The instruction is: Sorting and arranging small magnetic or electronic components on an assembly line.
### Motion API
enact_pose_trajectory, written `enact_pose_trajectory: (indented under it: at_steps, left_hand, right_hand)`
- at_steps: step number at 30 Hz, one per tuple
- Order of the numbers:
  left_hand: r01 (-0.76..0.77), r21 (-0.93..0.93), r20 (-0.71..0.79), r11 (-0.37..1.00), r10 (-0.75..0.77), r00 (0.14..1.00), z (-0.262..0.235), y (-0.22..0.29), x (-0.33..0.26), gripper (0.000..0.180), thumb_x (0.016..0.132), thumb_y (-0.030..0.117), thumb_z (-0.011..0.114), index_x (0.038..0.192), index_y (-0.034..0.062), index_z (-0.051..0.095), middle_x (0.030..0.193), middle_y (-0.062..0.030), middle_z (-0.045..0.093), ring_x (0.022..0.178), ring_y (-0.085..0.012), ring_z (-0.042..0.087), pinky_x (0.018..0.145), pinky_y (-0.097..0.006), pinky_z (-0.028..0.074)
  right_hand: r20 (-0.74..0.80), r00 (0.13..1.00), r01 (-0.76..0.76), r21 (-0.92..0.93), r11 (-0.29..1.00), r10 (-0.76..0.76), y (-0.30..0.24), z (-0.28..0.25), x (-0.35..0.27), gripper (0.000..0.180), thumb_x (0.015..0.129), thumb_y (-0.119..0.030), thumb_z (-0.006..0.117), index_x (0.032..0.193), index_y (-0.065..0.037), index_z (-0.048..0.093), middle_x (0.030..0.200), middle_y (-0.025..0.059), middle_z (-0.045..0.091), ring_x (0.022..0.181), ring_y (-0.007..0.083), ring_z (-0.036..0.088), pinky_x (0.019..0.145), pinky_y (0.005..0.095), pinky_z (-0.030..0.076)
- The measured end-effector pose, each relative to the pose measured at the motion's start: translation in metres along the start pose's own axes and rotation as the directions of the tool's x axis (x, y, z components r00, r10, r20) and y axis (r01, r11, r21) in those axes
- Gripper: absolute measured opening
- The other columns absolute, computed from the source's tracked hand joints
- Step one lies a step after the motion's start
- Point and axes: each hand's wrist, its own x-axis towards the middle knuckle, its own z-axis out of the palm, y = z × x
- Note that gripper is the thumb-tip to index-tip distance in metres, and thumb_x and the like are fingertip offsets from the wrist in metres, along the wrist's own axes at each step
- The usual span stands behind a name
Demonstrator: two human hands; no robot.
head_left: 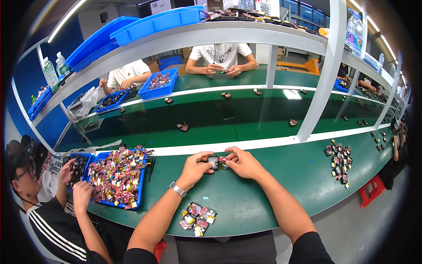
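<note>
Over the green tabletop [246,207], my left hand [195,169] pinches a small dark plastic casing [213,162] between thumb and fingers. My right hand [244,164] has its fingertips closed on a small red circuit board [223,159], held right beside the casing; a yellowish piece hangs under it. Whether board and casing touch, I cannot tell. Nearer to me, between my forearms, lies a small group of casings with red boards and yellow-and-white parts [198,218]. Left of my left hand, a blue tray [140,193] is heaped with red boards carrying yellow and white pieces.
Thin black tweezers [151,169] lie beside the tray. A co-worker [57,220] sits at my left by a tray of black parts [79,166]. More assemblies [339,163] lie at right. Beyond the white rail [184,148], a green belt [246,125] carries scattered pieces. A metal post [323,70] rises at right.
</note>
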Motion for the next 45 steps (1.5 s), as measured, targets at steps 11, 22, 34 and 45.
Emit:
enact_pose_trajectory:
  at_steps: [11, 22, 34, 45]
  left_hand:
    - [0.052, -0.121, 0.002, 0.991, -0.052, 0.999, -0.001, 0.000, 0.003, 0.036, 0.090, -0.005, 0.057, 0.126, -0.0043, 0.051, 0.110, -0.0154, 0.065, 0.091, -0.0170, 0.067, 0.074, -0.027, 0.059]
    - [0.032, -0.076, 0.084, 0.997, -0.026, 0.996, -0.002, -0.002, 0.002, 0.032, 0.091, -0.003, 0.058, 0.122, -0.0022, 0.053, 0.108, -0.0130, 0.066, 0.093, -0.0160, 0.066, 0.075, -0.027, 0.059]
    - [0.017, -0.151, 0.222, 0.988, 0.018, 0.975, -0.008, -0.004, 0.001, 0.012, 0.092, -0.002, 0.057, 0.103, -0.0008, 0.060, 0.104, -0.0093, 0.064, 0.093, -0.0165, 0.065, 0.082, -0.029, 0.057]
    - [-0.017, -0.104, 0.280, 0.994, 0.046, 0.959, -0.012, -0.008, 0.001, 0.013, 0.093, 0.001, 0.059, 0.105, -0.0028, 0.060, 0.107, -0.0093, 0.064, 0.097, -0.0158, 0.065, 0.085, -0.028, 0.057]
  right_hand:
    - [-0.091, 0.989, 0.114, -0.037, 0.993, -0.117, 0.000, 0.012, -0.002, 0.043, 0.081, -0.010, 0.070, 0.121, -0.003, 0.055, 0.084, 0.0069, 0.066, 0.074, 0.0155, 0.063, 0.072, 0.0294, 0.052]
    - [0.008, 0.918, 0.395, -0.132, 0.909, -0.397, -0.011, 0.017, -0.007, 0.024, 0.082, -0.006, 0.067, 0.107, -0.004, 0.065, 0.092, 0.0103, 0.068, 0.084, 0.0256, 0.065, 0.076, 0.0357, 0.053]
    - [-0.050, 0.905, 0.397, -0.255, 0.882, -0.422, -0.006, 0.017, -0.003, 0.012, 0.083, -0.015, 0.068, 0.093, -0.007, 0.068, 0.090, 0.0081, 0.063, 0.092, 0.0272, 0.059, 0.084, 0.0381, 0.048]
    - [-0.062, 0.927, 0.347, -0.237, 0.907, -0.371, -0.012, 0.012, -0.005, 0.013, 0.082, -0.015, 0.069, 0.091, -0.005, 0.067, 0.089, 0.0091, 0.064, 0.091, 0.0276, 0.060, 0.083, 0.0385, 0.048]
